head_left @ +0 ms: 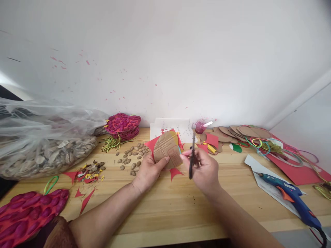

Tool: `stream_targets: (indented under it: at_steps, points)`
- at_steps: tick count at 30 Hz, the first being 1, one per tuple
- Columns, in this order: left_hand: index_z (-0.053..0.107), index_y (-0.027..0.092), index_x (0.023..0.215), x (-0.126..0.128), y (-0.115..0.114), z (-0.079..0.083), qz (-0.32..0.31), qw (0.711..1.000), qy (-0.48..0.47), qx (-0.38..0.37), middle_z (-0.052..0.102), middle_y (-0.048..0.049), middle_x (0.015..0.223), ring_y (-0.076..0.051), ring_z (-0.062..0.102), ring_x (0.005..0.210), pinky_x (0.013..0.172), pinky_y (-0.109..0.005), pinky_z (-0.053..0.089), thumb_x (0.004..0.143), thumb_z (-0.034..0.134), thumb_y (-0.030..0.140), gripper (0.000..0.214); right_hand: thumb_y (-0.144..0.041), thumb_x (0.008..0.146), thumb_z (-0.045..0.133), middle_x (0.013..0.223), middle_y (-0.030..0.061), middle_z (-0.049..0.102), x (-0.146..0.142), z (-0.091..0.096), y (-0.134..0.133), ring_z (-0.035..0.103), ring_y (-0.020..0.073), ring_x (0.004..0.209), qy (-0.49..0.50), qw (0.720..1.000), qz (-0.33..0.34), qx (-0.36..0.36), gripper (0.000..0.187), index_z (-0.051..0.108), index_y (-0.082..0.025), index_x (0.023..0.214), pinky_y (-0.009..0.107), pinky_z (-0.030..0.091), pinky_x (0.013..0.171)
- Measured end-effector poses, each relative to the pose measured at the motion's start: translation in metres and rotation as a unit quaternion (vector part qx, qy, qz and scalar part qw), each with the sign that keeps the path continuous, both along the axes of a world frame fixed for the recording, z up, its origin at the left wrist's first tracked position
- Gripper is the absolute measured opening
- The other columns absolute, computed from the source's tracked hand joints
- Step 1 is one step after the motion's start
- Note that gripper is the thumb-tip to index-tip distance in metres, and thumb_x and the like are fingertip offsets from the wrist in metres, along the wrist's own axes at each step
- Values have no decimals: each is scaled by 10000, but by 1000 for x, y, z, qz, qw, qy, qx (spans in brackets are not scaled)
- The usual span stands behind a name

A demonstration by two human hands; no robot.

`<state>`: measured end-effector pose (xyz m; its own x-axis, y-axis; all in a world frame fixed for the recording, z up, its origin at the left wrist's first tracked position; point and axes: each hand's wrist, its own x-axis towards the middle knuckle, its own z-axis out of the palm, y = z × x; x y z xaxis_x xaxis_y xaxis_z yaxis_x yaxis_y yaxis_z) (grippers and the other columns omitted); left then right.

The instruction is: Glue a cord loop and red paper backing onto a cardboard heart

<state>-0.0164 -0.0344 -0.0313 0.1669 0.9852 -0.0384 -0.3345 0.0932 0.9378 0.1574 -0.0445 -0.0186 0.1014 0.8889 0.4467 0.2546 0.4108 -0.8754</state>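
My left hand (148,168) grips a round brown cardboard disc (167,148) with red paper (152,142) stuck behind it, held up above the wooden table (165,203). My right hand (204,168) is closed on a pair of dark scissors (191,156), their blades pointing up right beside the disc's edge. A red paper offcut (176,173) lies on the table just under the disc.
A clear plastic bag of seeds (43,151) lies at left, loose seeds (131,156) near centre. Pink seed-covered discs (122,125) stand at the back, another (28,213) at near left. A blue glue gun (292,196) rests at right, cardboard discs (238,132) and coloured rings (261,144) behind it.
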Motion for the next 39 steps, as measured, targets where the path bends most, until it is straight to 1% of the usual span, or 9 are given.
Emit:
stream_targets:
  at_steps: [3,6,10,14,20,25,31,36,39]
  points:
    - [727,161,1071,9,-5,-3,-26,999,-35,15,762,-85,1080,-240,710,991,934,-347,543,767,802,339,361,-210,821,692,774,3,676,-9,-8,-5,621,134,673,-47,998,32,-11,63,658,-199,873,231,503,650]
    - [720,162,1066,15,-9,-7,-52,995,-83,-14,769,-78,1022,-234,723,918,837,-323,565,775,796,346,353,-222,849,643,734,-1,664,-13,-8,-7,609,137,653,-126,992,15,-9,26,644,-202,865,228,483,629]
    - [700,170,1045,16,-10,-11,-33,990,-119,-60,767,-56,936,-186,712,747,656,-260,549,737,827,359,382,-170,843,610,674,-7,645,-13,-4,-8,584,137,608,-250,966,-38,58,70,599,-206,784,236,447,605]
    - [702,132,853,14,-7,-6,1,988,-127,-86,725,-36,727,-119,627,562,551,-216,501,720,836,419,343,-74,835,550,734,23,662,-16,-4,-11,609,172,703,-332,931,-21,152,132,596,-198,829,265,451,651]
    - [731,135,909,13,-8,11,27,975,-166,-145,761,-78,898,-179,704,729,671,-269,574,604,923,318,404,-60,859,522,850,63,695,-24,-4,-19,561,227,805,-461,865,22,196,160,613,-186,895,331,459,705]
    - [754,142,854,15,-4,16,33,970,-137,-200,766,-101,889,-202,709,739,670,-279,577,583,921,271,344,-106,930,493,945,83,712,-25,-3,-23,547,239,859,-489,846,26,209,169,639,-160,996,354,489,778]
    - [738,98,812,17,4,31,31,980,-77,-183,753,-93,780,-168,681,630,560,-243,550,568,918,293,360,-49,884,511,974,92,726,-20,2,-22,592,253,909,-461,859,32,222,236,652,-163,1035,376,522,828]
    - [725,148,964,8,19,33,80,993,-64,-57,778,-71,909,-190,727,746,700,-276,600,561,926,249,462,-88,865,565,1029,85,745,-8,-1,-15,660,234,963,-284,929,72,224,313,635,-219,1141,365,551,861]
    - [693,181,1086,-3,27,28,105,991,-82,-23,763,-71,1079,-195,730,906,834,-294,593,572,925,230,566,-195,880,625,1049,87,745,-2,-2,-13,698,210,870,-165,976,58,132,202,651,-235,1076,339,562,793]
